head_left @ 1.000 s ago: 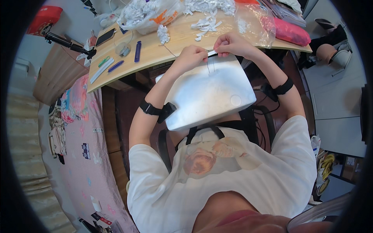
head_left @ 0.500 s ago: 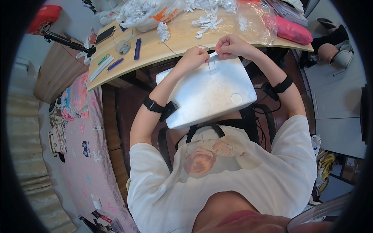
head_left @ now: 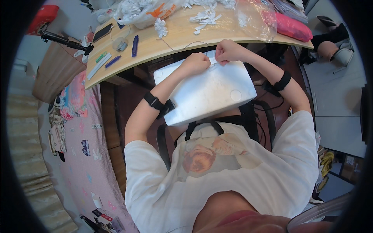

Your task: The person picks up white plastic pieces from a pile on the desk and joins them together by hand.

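Note:
A white foam box (head_left: 206, 93) rests across my lap, below the table's front edge. Over its far side my left hand (head_left: 197, 63) is closed, fingertips pinched together. Close beside it my right hand (head_left: 230, 51) is also closed in a pinch. A narrow white paper strip (head_left: 212, 58) shows between the two sets of fingertips; my fingers hide most of it. From a cluster of folded white paper (head_left: 161, 28) on the table, a thin dark thread (head_left: 178, 51) curves over the table edge to the strip.
On the table (head_left: 151, 50) lie loose paper strips (head_left: 206, 18), a plastic bag of white paper (head_left: 142, 15), a clear bag (head_left: 254, 23), a pink package (head_left: 293, 28), a blue pen (head_left: 113, 61), a dark blue stick-shaped item (head_left: 135, 46) and a phone (head_left: 102, 32). A bed (head_left: 85, 155) stands left.
Both hands have come slightly lower toward the box, and the right hand has turned downward. The strip shows less between them. More of the thread now arcs over the table edge.

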Demonstrator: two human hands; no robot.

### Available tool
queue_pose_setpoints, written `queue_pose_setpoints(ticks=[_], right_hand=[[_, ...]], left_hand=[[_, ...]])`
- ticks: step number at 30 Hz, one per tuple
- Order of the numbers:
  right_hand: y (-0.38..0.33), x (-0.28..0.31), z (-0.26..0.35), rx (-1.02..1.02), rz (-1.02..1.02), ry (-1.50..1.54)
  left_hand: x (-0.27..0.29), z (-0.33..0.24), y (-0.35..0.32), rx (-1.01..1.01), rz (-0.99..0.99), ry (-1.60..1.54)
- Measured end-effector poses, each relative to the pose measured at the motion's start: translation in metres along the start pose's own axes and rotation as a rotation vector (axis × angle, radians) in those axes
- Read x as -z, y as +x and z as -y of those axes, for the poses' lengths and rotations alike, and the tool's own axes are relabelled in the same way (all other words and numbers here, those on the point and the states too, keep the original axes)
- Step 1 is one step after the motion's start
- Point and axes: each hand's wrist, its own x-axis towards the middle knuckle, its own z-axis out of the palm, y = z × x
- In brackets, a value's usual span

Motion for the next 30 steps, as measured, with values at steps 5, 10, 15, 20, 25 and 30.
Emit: queue_pose_setpoints(ticks=[5, 10, 15, 20, 25, 30], right_hand=[[0.003, -0.008, -0.004, -0.001, 0.028, -0.134], [0.001, -0.012, -0.006, -0.054, 0.013, -0.171], [-0.003, -0.010, -0.004, -0.021, 0.034, -0.210], [-0.021, 0.001, -0.001, 0.108, -0.079, -0.247], [-0.040, 0.026, 0.010, 0.158, -0.248, -0.339], [-0.036, 0.058, -0.016, 0.272, -0.708, -0.847]], left_hand=[[-0.006, 0.001, 0.001, 0.055, 0.071, 0.093], [-0.005, -0.004, 0.001, 0.067, 0.132, 0.121], [-0.008, 0.001, 0.005, 0.057, 0.159, 0.216], [-0.001, 0.012, 0.000, -0.046, 0.066, 0.280], [0.046, -0.021, -0.007, -0.049, 0.017, 0.167], [0.076, -0.036, 0.011, -0.170, -0.298, 0.276]])
